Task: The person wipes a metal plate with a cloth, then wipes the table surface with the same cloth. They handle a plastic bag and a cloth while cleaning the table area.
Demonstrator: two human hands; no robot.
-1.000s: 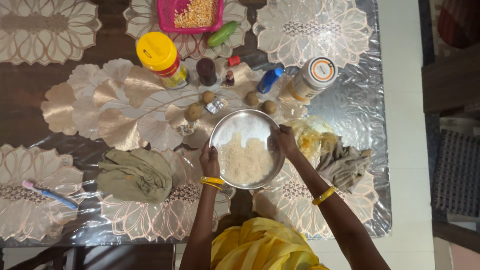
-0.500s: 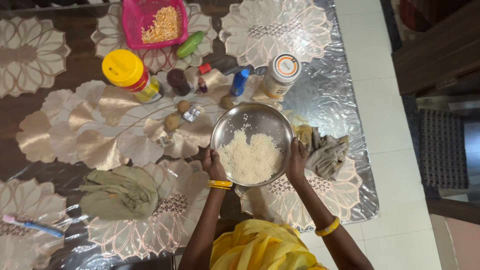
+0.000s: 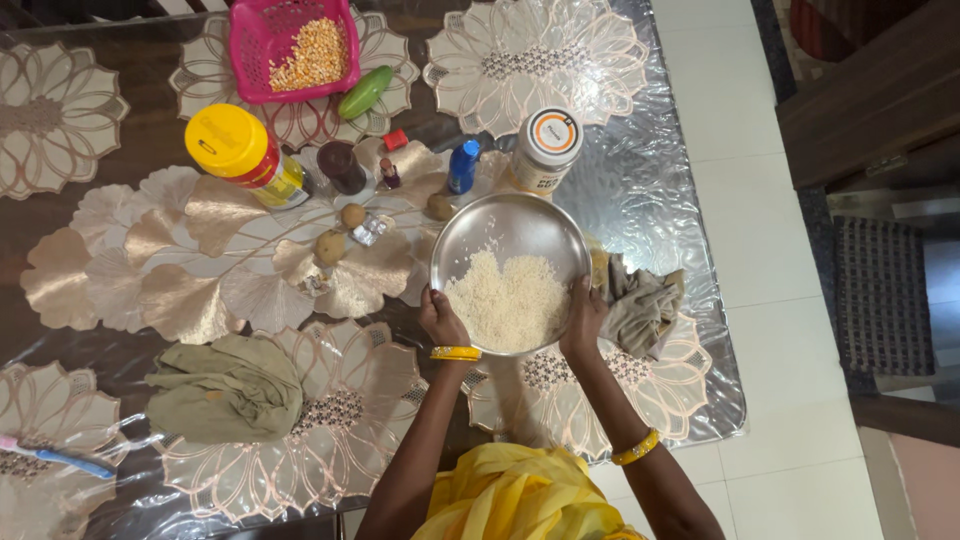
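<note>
A round steel plate [image 3: 510,222] with a heap of white rice [image 3: 508,300] is held over the table. My left hand [image 3: 441,316] grips its near-left rim and my right hand [image 3: 584,318] grips its near-right rim. Both wrists wear yellow bangles. The rice lies toward the near side of the plate.
Behind the plate stand a white jar with an orange-ringed lid [image 3: 546,148], a small blue bottle [image 3: 462,165], a dark cup [image 3: 342,166], a yellow-lidded jar [image 3: 240,152] and a pink basket of corn [image 3: 290,45]. A brown cloth [image 3: 640,300] lies right, a green cloth [image 3: 225,388] left. The table's edge [image 3: 700,250] meets a white floor.
My right hand has slid from the plate's far-right rim to its near-right rim. The view has shifted, and the plate with its rice sits slightly nearer the jars.
</note>
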